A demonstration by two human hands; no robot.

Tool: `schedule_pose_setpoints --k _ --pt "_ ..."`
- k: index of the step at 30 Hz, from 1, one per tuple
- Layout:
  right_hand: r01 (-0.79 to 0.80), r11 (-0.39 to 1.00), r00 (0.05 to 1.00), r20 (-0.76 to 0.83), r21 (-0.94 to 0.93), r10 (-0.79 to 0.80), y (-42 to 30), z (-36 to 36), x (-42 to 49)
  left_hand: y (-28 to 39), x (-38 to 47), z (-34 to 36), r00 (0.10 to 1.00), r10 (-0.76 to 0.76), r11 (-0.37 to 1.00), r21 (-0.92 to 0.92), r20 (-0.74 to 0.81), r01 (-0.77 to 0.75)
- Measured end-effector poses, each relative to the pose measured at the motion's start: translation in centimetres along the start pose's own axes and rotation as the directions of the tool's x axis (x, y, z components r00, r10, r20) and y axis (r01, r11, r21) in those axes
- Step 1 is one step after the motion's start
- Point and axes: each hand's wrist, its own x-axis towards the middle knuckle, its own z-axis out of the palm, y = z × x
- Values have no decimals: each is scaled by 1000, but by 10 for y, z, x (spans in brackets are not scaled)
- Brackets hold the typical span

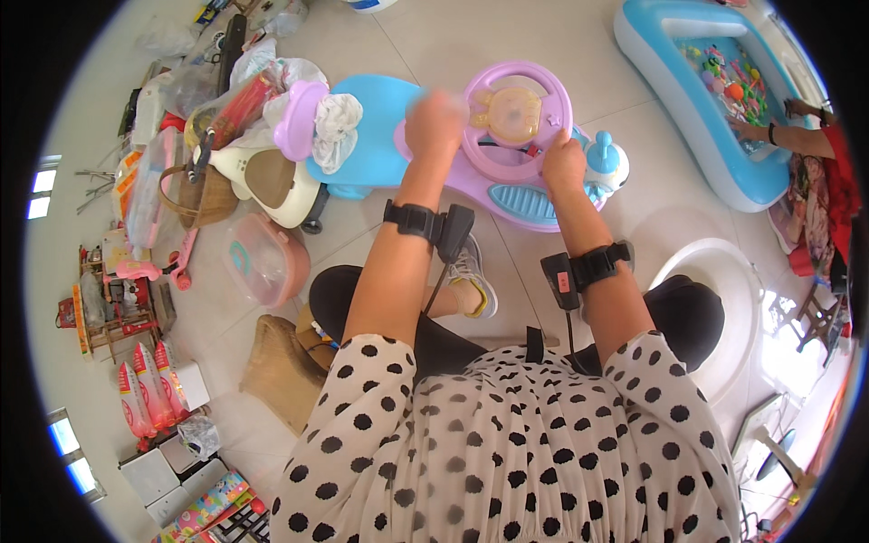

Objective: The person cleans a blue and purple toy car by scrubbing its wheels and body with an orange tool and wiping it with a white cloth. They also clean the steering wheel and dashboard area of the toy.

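A child's ride-on toy car with a blue seat (380,129) and a purple front lies on the tiled floor before me. My right hand (565,165) grips the lower right rim of its purple steering wheel (517,163). Just left of the wheel is my left hand (436,122), closed and blurred by motion; whether it holds something cannot be told. Crumpled white plastic or cloth (337,132) rests against the purple backrest (300,121). A blue and white animal-shaped head (606,166) sits at the toy's front end.
An inflatable pool (699,115) with small toys stands at the upper right, another person's hands (753,130) at its edge. A white tub (736,339) is at my right. A pink lidded box (268,261), a wicker basket (207,193) and bags crowd the left.
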Motion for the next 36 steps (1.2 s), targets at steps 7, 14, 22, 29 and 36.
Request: schedule_pose_setpoints --k 7,14,22,29,36 --pt "-257 867 960 217 427 178 -1 3 -6 -20 -35 6 966 216 933 -261 -140 -246" --pt "-448 611 860 502 653 94 -7 -17 -10 -4 -48 1 939 307 929 -165 -156 -331" --pt "-279 719 936 347 637 57 3 -1 -12 24 -45 -4 940 339 940 15 18 -340" --pt "-213 795 947 320 567 25 9 3 -10 41 -16 -5 961 -124 985 144 248 90" --pt "-248 757 956 281 604 89 3 9 -13 73 -7 -21 960 -112 926 377 257 8"
